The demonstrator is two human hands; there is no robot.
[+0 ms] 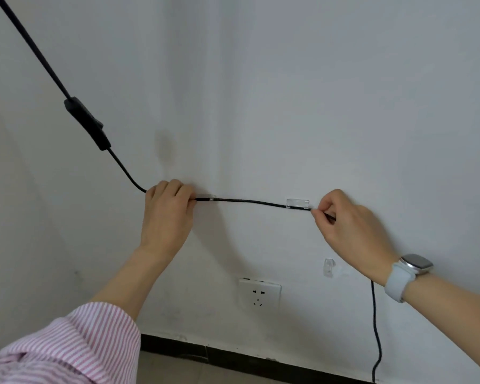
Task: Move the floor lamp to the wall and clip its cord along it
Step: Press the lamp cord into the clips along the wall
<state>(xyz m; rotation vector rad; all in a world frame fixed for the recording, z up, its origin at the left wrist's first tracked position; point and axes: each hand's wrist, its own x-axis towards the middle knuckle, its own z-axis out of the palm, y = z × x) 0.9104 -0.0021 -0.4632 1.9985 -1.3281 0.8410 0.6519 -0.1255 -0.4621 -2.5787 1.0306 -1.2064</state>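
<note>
A thin black lamp cord (250, 201) runs nearly level along the white wall (288, 92). It passes through two clear plastic clips, one (208, 198) beside my left hand and one (297, 203) beside my right hand. My left hand (168, 210) grips the cord just left of the first clip. My right hand (349, 220) pinches the cord just right of the second clip. From the left hand the cord climbs to a black inline switch (87, 123) and on toward the top left corner. Below my right wrist it hangs down to the floor. The lamp itself is out of view.
A third clear clip (329, 267) sits unused on the wall below my right hand. A white wall socket (259, 294) is mounted under the cord's middle. A dark skirting board (233, 356) lines the wall's foot above a tan floor.
</note>
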